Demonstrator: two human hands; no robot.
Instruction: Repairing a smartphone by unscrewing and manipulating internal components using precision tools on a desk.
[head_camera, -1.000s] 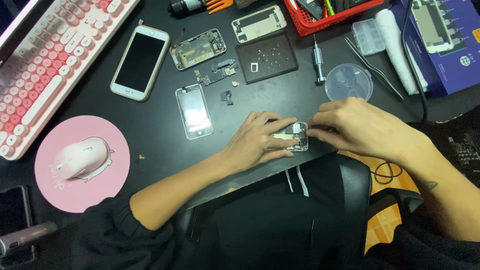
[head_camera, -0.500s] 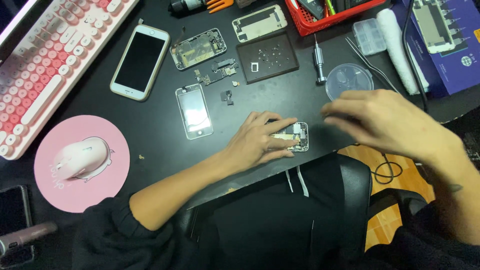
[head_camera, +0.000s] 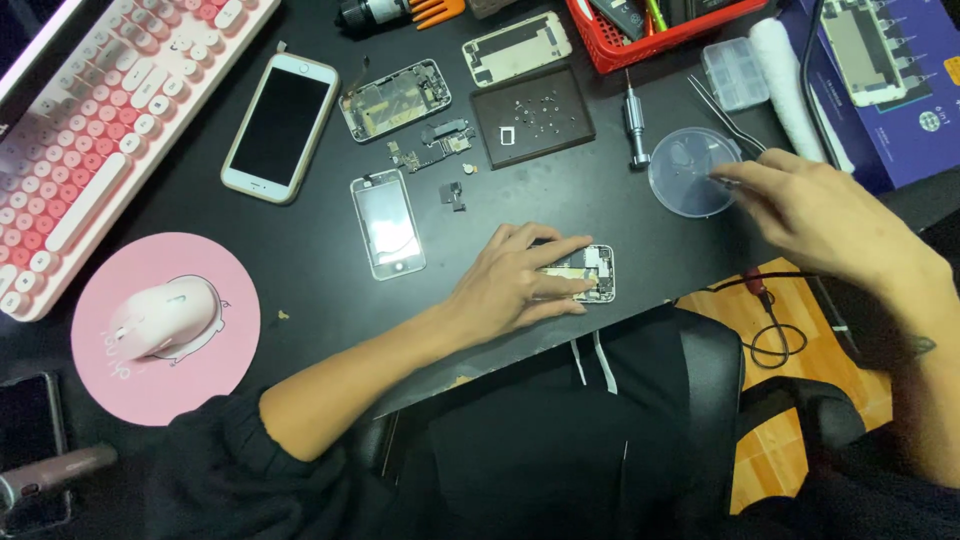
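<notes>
Black counter (head_camera: 300, 270) carries a phone teardown. Left hand (head_camera: 520, 280) lies open, fingers flat, pinning the opened phone frame (head_camera: 590, 272) near the front edge. Right hand (head_camera: 815, 215) pinches something small at the clear round dish (head_camera: 690, 172); what it holds cannot be told. Advice: keep the frame pinned and release parts low over the dish. Count: 1 intact phone (head_camera: 278, 125), 1 screwdriver (head_camera: 636, 125), 1 keyboard (head_camera: 100, 120), 1 mouse (head_camera: 165, 317).

The left hand (head_camera: 520, 280) lay flat on an opened phone (head_camera: 590, 272) near the desk's (head_camera: 300, 290) six-o'clock edge. At two o'clock, the right hand (head_camera: 820, 215) touched a clear round dish (head_camera: 685, 180).
</notes>
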